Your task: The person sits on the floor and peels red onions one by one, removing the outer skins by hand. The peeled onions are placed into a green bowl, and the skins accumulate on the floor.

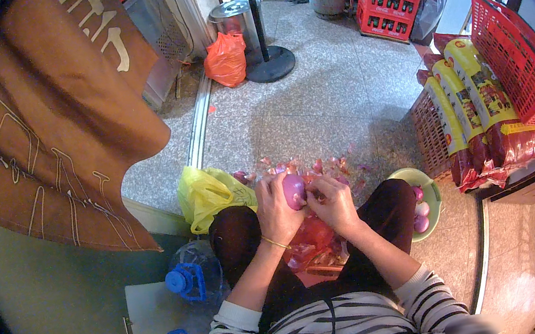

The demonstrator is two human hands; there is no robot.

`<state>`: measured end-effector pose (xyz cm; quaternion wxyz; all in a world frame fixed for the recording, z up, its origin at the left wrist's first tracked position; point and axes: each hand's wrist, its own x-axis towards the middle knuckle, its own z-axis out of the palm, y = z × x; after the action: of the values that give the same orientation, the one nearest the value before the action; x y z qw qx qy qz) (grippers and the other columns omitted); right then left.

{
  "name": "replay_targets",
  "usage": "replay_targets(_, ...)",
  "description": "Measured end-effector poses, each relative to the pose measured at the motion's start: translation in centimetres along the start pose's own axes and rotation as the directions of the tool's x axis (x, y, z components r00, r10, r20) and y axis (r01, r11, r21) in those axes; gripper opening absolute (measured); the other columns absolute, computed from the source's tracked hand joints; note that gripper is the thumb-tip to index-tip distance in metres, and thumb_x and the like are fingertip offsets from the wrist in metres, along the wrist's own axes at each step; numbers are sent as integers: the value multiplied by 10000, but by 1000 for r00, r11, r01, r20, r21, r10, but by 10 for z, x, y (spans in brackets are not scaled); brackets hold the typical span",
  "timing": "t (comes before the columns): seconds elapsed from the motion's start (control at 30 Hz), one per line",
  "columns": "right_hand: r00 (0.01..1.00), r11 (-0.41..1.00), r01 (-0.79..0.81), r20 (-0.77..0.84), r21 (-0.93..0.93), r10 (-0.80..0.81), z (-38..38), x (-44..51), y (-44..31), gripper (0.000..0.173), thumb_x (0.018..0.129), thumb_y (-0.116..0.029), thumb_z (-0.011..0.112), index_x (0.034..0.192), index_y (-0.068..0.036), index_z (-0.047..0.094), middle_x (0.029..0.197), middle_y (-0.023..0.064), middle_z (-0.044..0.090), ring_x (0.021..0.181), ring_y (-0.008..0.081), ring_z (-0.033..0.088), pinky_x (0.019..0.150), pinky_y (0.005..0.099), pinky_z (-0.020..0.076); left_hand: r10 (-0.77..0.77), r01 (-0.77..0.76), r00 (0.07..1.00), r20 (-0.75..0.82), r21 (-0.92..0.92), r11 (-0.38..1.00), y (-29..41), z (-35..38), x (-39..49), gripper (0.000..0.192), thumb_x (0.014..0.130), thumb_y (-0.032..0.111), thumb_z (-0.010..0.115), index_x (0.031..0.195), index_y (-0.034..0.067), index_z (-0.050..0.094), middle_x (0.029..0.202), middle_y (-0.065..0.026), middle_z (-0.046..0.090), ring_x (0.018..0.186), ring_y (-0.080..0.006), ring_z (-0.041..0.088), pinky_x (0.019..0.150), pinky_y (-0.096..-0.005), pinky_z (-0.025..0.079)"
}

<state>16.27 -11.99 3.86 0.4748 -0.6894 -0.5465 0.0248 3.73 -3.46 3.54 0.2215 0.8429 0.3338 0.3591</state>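
Observation:
My left hand [275,210] is wrapped around a purple onion [294,191] above my lap. The fingers of my right hand [333,204] are pinched together against the onion's right side; whether they grip a bit of skin is too small to tell. Under my hands, between my knees, lies a red plastic bag [312,239] with loose papery onion skins. More onion skins [317,165] are scattered on the floor just beyond. A pale green bowl [432,197] at my right knee holds several peeled onions [421,209].
A yellow plastic bag [213,193] lies by my left knee, near a large clear water bottle [195,271]. Stacked sacks [475,106] and a red basket [517,61] stand right. A brown cloth [69,106] hangs left. Ahead are an orange bag [227,59] and a black post base [271,64].

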Motion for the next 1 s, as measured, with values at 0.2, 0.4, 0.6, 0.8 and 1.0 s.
replay_targets(0.2, 802, 644, -551, 122, 531, 585, -7, 9, 33, 113, 895, -79, 640, 917, 29, 665, 829, 56, 684, 719, 135, 632, 649, 299, 524, 82, -73, 996, 34, -215, 974, 2, -2, 1, 884, 531, 191, 921, 1278, 81, 464, 1209, -167, 529, 1157, -366, 501, 1021, -467, 408)
replay_targets(0.4, 821, 520, -531, 252, 670, 513, -1, 1, 20, 216, 945, -180, 659, 1032, 17, 672, 887, 53, 683, 840, 131, 621, 757, 286, 515, 112, -98, 993, 30, -295, 950, -6, 2, -1, 890, 536, 196, 939, 1281, 86, 465, 1241, -161, 527, 1168, -350, 518, 1049, -458, 403)
replay_targets(0.6, 657, 75, -558, 384, 827, 648, 13, -5, 49, 145, 975, -167, 599, 961, -38, 663, 822, 44, 655, 699, 146, 598, 624, 295, 499, -136, 248, 967, 215, -682, 688, -6, -2, -4, 825, 568, 128, 913, 1271, 91, 484, 1254, -78, 529, 1158, -225, 539, 1005, -377, 451)
replay_targets(0.8, 468, -88, -486, 344, 870, 814, 48, -12, 75, 87, 978, -81, 561, 958, -26, 625, 756, 52, 613, 630, 141, 564, 536, 310, 483, -290, 469, 872, 393, -841, 269, -4, -2, -3, 730, 634, 99, 850, 1267, 95, 487, 1223, -50, 543, 1122, -185, 558, 963, -348, 493)
replay_targets(1.0, 577, 410, -787, 312, 462, 755, 45, -58, 109, 186, 923, -45, 641, 1083, 43, 611, 928, 109, 676, 782, 181, 658, 659, 336, 547, -304, 456, 871, 387, -867, 201, -6, -1, 8, 669, 756, 122, 780, 1332, 97, 441, 1279, -74, 518, 1172, -223, 551, 987, -383, 494)
